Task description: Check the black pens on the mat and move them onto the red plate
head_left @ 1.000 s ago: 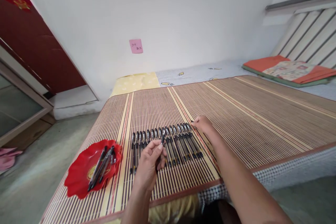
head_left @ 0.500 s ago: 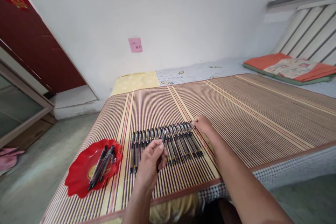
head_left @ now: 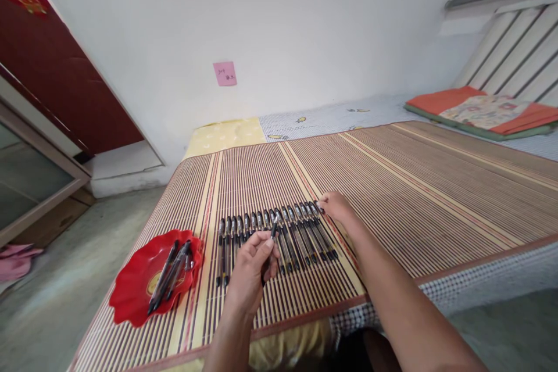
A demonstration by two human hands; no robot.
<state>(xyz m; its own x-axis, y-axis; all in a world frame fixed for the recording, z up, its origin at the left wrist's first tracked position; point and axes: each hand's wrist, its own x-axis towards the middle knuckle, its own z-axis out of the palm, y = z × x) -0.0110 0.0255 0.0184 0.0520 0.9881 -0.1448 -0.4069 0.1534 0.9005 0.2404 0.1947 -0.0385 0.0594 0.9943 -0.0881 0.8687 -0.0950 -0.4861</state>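
Observation:
My left hand (head_left: 257, 258) is closed around a black pen (head_left: 274, 228), held upright with its end poking above my thumb and fingers. It hovers over the lower middle of a row of black-capped clear pens (head_left: 305, 232), hiding parts of several. These lie side by side on the striped bamboo mat (head_left: 370, 186), caps toward the wall. At the row's right end, my right hand (head_left: 333, 206) pinches the dark top of the last pen (head_left: 321, 208); the fingers partly cover it. Left of the row, a red scalloped dish (head_left: 131, 296) holds a few more pens (head_left: 170, 276).
The mat covers a bed with a checked sheet (head_left: 322, 116) showing along the wall. An orange and green folded cloth (head_left: 483, 113) lies at the far right by the slatted headboard (head_left: 518, 52). A pink note (head_left: 224, 74) is stuck to the white wall.
Hardly anything differs. Both hands keep their places and grips, and the view has shifted very slightly.

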